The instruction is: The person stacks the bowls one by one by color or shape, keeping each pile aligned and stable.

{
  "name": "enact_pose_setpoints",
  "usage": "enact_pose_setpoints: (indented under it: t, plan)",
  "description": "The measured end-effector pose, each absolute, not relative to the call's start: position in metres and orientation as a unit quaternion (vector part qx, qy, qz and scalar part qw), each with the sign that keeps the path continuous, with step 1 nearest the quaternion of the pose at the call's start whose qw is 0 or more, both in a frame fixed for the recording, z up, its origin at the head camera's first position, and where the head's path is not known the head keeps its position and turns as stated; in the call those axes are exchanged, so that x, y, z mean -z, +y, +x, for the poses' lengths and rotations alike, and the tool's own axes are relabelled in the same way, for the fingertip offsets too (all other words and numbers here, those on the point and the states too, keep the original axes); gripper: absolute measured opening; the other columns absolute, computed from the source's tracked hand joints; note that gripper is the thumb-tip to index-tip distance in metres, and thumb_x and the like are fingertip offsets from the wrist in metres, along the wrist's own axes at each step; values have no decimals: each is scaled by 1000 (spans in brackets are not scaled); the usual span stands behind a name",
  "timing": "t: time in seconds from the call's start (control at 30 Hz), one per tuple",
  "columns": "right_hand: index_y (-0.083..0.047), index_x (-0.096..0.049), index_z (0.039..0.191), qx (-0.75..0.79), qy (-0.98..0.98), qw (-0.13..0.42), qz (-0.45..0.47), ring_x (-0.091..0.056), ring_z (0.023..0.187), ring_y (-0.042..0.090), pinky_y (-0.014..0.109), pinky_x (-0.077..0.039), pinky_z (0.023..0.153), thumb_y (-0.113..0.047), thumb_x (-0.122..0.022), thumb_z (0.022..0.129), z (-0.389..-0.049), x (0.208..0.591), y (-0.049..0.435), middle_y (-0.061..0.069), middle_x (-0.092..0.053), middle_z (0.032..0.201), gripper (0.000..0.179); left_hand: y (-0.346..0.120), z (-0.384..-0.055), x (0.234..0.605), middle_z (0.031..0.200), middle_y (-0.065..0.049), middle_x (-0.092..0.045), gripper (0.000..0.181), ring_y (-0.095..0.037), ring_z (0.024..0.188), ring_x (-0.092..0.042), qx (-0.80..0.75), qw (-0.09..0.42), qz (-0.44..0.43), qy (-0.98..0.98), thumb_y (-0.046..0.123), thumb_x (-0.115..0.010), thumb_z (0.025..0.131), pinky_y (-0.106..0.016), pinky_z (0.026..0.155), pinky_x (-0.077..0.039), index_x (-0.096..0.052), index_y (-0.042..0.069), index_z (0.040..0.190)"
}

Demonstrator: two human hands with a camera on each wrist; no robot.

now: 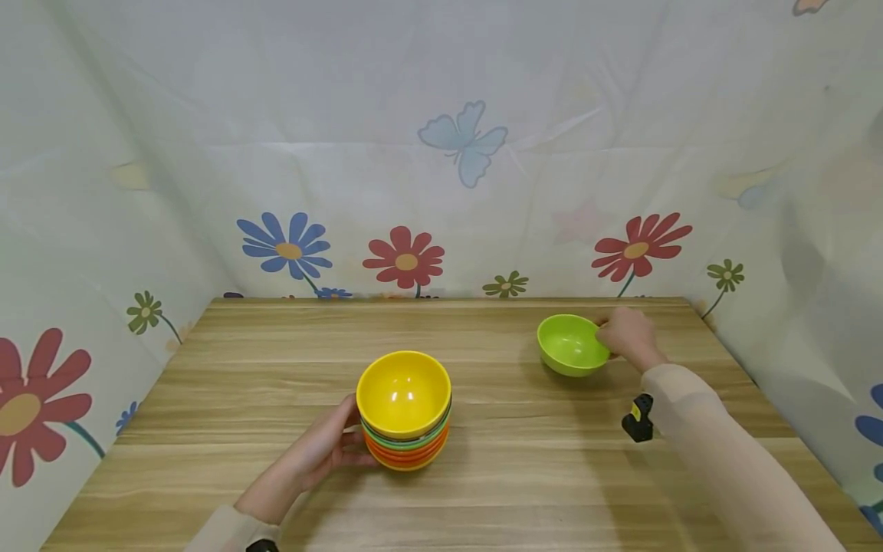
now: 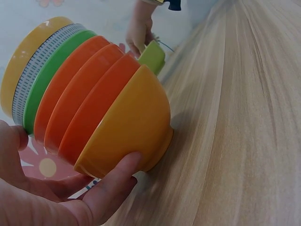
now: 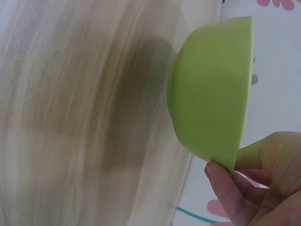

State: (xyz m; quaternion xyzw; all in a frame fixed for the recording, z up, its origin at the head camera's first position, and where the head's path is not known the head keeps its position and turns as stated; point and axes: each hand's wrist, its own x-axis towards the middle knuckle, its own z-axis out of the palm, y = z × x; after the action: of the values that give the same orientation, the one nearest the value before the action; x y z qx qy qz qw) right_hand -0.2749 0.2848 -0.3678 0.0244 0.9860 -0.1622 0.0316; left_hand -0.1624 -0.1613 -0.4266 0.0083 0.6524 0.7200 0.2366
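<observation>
A stack of nested bowls (image 1: 404, 414) stands upright on the wooden table. Yellow is on top, then a white dark-patterned one, a green one, several orange ones and a yellow-orange bowl (image 2: 134, 125) at the bottom. My left hand (image 1: 324, 445) holds the stack from its left side, thumb near the upper rims and fingers against the lower bowls. Over at the right, my right hand (image 1: 629, 337) pinches the rim of a lime-green bowl (image 1: 571, 346) between thumb and fingers. In the right wrist view this bowl (image 3: 211, 94) is raised above the tabletop, its shadow beneath it.
The wood-grain table (image 1: 483, 491) ends at a white curtain (image 1: 345, 100) printed with flowers and a butterfly, which hangs behind and along both sides. A small black device (image 1: 638, 418) sits at the right wrist.
</observation>
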Motion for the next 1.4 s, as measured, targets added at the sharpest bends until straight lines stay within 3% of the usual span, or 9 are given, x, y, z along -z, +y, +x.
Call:
enact_pose_setpoints:
  t: [0.8,1.4]
  plan:
    - [9,-62,111,175,982,26,-68,-60,56,16,24,-53,48,-1,-49,81,-276,345,233,25,-63,98,34,-164,-162,427,120,-16,-52,77,-24,97,-61,-715,244,17,655,63,-42,87,-48,80,-53,-42,0,132]
    - [5,-67,104,167,978,-7,-121,-57,48,12,22,-49,43,-1,-51,78,-277,327,199,21,-67,92,31,-162,-162,428,114,-13,-53,69,-23,95,-61,-723,237,11,649,58,-43,90,-48,79,-53,-46,0,127]
